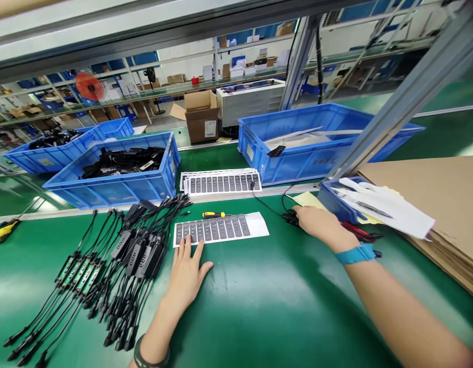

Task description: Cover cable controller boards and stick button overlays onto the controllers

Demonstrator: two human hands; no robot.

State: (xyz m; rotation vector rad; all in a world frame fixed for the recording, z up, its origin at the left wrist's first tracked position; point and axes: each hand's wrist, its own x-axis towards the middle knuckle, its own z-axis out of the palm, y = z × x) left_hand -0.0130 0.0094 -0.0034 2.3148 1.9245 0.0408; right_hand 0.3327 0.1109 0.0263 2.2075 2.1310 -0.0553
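Note:
My left hand [186,273] lies palm down with its fingers spread, the fingertips on the lower left edge of a white sheet of grey label stickers [222,229]. To the right, my right hand [316,222] has its fingers curled at a small bundle of black cable [291,216]; the fingertips are partly hidden. A thin black lead runs from there toward a stack of similar label sheets [221,183] behind. Just above the near sheet lies a yellow and black screwdriver [213,215]. Left of my left hand are several black cased modules with cables [139,255] and bare green circuit boards with cables [79,273].
Blue bins with black parts stand at back left [117,186] and far left [48,158]. A larger blue bin [293,166] holds white sheets. At right are a small blue box [332,202] with papers, stacked cardboard [443,189] and a slanted metal post [397,102].

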